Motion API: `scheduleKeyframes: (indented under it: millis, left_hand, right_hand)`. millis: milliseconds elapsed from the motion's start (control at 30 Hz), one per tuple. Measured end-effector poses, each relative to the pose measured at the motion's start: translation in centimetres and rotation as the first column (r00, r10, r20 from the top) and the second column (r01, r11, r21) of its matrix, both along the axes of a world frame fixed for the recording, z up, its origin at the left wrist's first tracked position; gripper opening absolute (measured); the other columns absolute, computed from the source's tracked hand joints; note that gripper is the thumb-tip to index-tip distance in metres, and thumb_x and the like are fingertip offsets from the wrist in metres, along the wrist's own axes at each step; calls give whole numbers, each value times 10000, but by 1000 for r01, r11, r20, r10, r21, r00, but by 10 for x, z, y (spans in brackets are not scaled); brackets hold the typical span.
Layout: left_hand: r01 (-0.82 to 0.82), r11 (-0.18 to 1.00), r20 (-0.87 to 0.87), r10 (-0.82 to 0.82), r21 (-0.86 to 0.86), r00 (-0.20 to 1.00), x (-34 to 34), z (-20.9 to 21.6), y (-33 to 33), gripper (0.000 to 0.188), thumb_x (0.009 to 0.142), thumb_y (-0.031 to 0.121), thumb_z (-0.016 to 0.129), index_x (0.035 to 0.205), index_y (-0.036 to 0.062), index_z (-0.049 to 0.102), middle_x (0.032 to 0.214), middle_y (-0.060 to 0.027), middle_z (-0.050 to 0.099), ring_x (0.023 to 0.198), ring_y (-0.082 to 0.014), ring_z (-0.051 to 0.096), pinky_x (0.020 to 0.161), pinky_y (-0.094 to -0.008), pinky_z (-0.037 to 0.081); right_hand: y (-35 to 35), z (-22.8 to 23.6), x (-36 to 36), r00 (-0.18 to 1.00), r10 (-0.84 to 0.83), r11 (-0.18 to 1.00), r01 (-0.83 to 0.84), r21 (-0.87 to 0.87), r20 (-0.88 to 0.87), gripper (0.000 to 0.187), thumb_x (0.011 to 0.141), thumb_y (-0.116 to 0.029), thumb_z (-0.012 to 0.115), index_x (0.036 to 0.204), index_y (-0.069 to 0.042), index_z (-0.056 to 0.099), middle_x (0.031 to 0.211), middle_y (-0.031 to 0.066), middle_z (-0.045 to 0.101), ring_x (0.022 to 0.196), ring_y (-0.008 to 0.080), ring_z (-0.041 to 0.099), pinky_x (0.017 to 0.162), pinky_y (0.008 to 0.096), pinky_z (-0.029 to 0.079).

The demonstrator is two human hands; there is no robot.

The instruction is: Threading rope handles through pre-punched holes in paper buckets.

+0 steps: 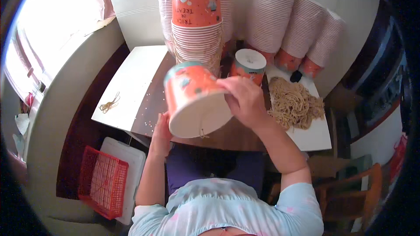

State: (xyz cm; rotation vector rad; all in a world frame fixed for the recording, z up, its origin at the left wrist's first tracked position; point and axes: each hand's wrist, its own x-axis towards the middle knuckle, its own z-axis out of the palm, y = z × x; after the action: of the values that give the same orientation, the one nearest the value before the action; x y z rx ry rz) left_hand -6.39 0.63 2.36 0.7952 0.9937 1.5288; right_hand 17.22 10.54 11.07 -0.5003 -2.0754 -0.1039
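Note:
An orange, white and teal paper bucket [192,83] is tilted in front of me, its open white inside facing my body. My left hand [162,133] holds it from the lower left, its fingers partly hidden behind the wall. My right hand [246,100] grips the rim on the right side, thumb reaching toward the inside. A short loop of tan cord shows at the near rim. Beyond it stands a tall stack of nested upside-down buckets [197,39], tan cords hanging down its sides. Another upturned bucket [250,61] sits just past my right hand.
A heap of tan cords [293,105] lies at the table's right, beside a small black object [296,76]. Several plastic-wrapped bucket stacks [271,17] line the back. A few cords [110,103] lie on the left white panel. A red basket [105,181] stands lower left.

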Motion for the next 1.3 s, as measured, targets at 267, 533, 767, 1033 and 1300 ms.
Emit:
scheduleKeyframes:
  millis: [267, 533, 767, 1033, 1300]
  left_hand:
    - [-6, 784, -307, 250, 621, 918, -17, 100, 38, 933, 764, 415, 724, 1429, -2, 221, 1331, -118, 448, 1182, -195, 460, 989, -363, 363]
    - [122, 525, -446, 552, 842, 704, -54, 219, 139, 889, 806, 350, 696, 1455, 41, 174, 1391, -148, 390, 1280, -244, 387, 1056, -394, 307]
    - [79, 516, -324, 404, 853, 855, -46, 287, 191, 736, 872, 378, 565, 1453, 78, 227, 1409, -108, 374, 1297, -223, 354, 1062, -373, 284]
    - [106, 630, -430, 387, 769, 815, -40, 274, 250, 888, 785, 375, 658, 1446, 14, 187, 1349, -179, 427, 1226, -254, 434, 1012, -367, 364]
    - [97, 779, -549, 342, 619, 762, -52, 217, 293, 926, 798, 479, 637, 1443, -11, 190, 1381, -208, 388, 1259, -268, 399, 1041, -358, 322]
  right_hand:
    - [8, 61, -2, 858, 440, 746, -513, -425, -264, 755, 720, -114, 596, 1403, -1, 295, 1356, 161, 442, 1250, 265, 441, 1069, 354, 306]
    - [53, 178, -45, 893, 352, 823, -438, -362, -280, 811, 796, -271, 714, 1411, 4, 261, 1328, 134, 439, 1157, 242, 495, 956, 354, 428]
    - [99, 222, -59, 789, 470, 802, -569, -182, -396, 821, 817, -295, 708, 1410, 14, 232, 1277, 166, 483, 1123, 249, 521, 910, 345, 474]
    - [158, 207, -54, 880, 359, 852, -445, -276, -310, 832, 801, -275, 713, 1416, 12, 233, 1299, 153, 456, 1116, 244, 522, 916, 335, 463]
    - [199, 160, -57, 999, -37, 884, 18, -468, -32, 830, 809, -299, 706, 1435, -59, 218, 1279, 178, 513, 1148, 256, 531, 952, 367, 442]
